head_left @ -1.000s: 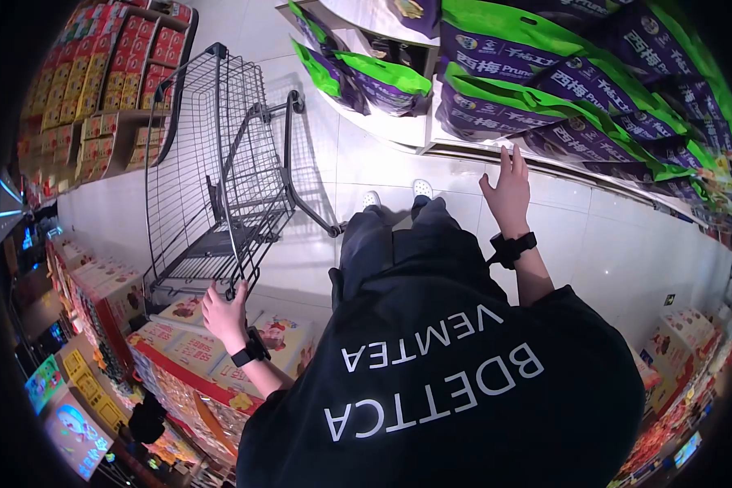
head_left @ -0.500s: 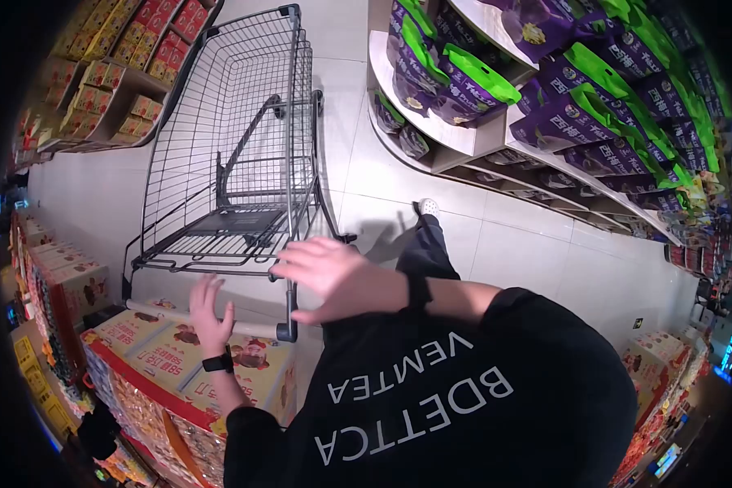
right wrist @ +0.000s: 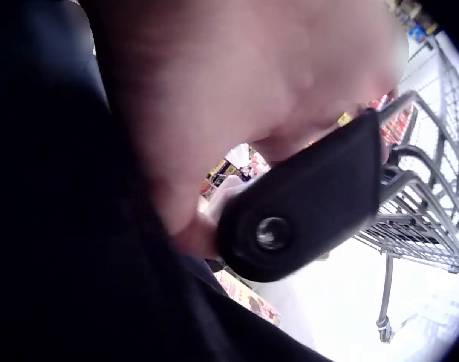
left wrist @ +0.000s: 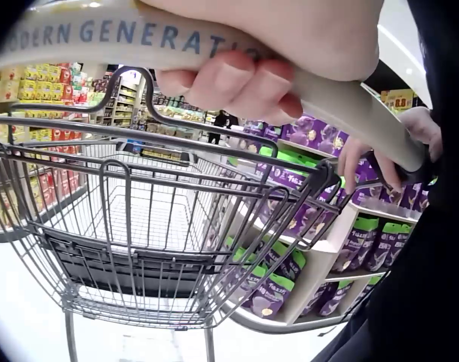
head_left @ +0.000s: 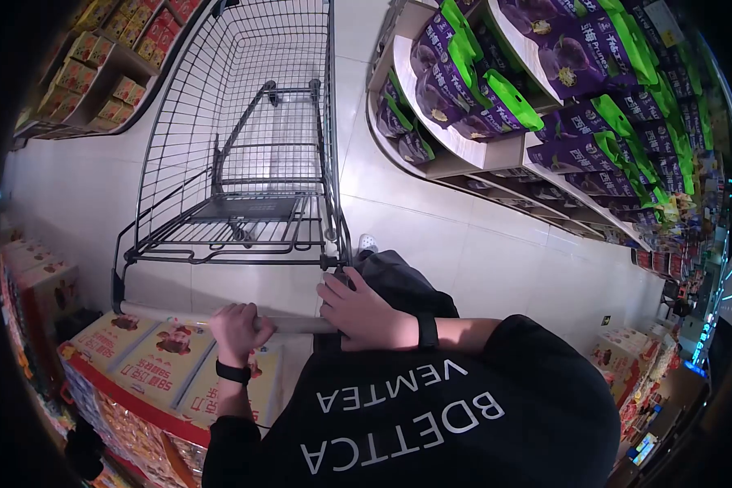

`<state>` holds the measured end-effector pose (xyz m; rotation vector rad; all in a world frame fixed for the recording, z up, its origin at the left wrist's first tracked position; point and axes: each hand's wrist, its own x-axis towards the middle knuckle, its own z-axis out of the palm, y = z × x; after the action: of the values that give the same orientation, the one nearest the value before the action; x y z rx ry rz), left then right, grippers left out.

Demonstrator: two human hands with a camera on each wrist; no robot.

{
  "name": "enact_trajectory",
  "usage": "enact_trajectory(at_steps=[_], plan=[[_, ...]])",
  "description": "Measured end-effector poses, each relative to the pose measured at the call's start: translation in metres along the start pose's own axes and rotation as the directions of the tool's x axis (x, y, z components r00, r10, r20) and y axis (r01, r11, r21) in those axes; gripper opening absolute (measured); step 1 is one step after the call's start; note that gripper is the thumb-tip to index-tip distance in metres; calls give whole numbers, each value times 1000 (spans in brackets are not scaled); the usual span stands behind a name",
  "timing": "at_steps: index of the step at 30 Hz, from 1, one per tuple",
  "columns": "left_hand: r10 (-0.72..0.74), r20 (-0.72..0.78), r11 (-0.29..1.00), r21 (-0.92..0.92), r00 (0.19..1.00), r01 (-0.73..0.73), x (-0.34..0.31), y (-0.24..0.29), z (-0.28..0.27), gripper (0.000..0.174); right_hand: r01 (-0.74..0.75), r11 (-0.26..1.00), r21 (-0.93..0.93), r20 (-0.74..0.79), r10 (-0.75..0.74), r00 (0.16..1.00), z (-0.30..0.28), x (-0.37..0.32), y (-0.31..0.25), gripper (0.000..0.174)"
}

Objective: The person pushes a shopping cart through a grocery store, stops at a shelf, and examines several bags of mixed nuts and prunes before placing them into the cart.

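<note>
In the head view a grey wire shopping cart (head_left: 256, 209) stands in front of me, its basket showing bare wire and a dark panel. My left hand (head_left: 236, 329) grips the pale handle bar (head_left: 297, 324), fingers curled round it. The left wrist view shows blue lettering on the handle, and those fingers (left wrist: 237, 79) wrapped underneath. My right hand (head_left: 366, 315) holds the handle's right end, close to my body. Seen from the right wrist, the hand (right wrist: 260, 68) curls over the black end piece (right wrist: 312, 192), with the thumb at its lower side.
Curved shelves (head_left: 455, 159) of purple and green prune bags (head_left: 598, 134) stand right of the cart. Ahead on the left is a shelf of red and yellow boxes (head_left: 77, 77). Chocolate cartons (head_left: 159, 358) are stacked beside my left arm. Pale tiled floor (head_left: 431, 220) runs between.
My right hand has come across from the right side onto the handle's end. My left hand has closed round the bar. The cart now points straighter ahead, and the view has turned.
</note>
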<state>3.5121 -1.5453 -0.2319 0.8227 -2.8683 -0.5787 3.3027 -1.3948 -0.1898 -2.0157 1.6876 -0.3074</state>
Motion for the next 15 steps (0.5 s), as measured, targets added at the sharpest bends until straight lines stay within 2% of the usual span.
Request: enact_trajectory(at_steps=[2,3,4,6,7,8,9,10,12,13,15], plan=[[16,-11,1000,0,1000,-16,24,4,1,21,-45,999,1,47,45,998,3,20,1,34],[39,-43,999,8,998,-38,37,5,5,23,-90,996,27,-7,90,996,6,27,7,27],[62,-78,998,18,995,-61,50,5,6,25,-97,995,31,-18,97,995,1,34,16,27],[72,-36,997,12,997,-71,79,7,0,22,-299,921,249,170,263,950,-11,47,40,21],[-59,-20,994,-88,998,57,93,10,-11,21,-232,942,242,17,235,972,-14,50,50,16],[-177,1,968,-179,984,175,115,12,-18,19,-230,943,242,3,237,972,-22,56,64,16],[-5,-109,1000,-25,994,2,136,2,-27,17,-218,945,242,0,225,974,-31,63,78,13],[6,-108,1000,-10,994,-7,148,-12,-27,17,-204,947,247,-2,211,977,-38,70,89,10],[-148,54,989,34,988,146,172,-38,-25,18,-171,953,251,-60,191,980,-47,85,114,9],[-227,178,974,29,958,225,189,-41,-31,19,-150,958,244,-99,178,979,-54,94,128,7],[-206,152,978,48,967,201,222,-49,-34,19,-127,967,221,-138,160,977,-67,113,153,6]])
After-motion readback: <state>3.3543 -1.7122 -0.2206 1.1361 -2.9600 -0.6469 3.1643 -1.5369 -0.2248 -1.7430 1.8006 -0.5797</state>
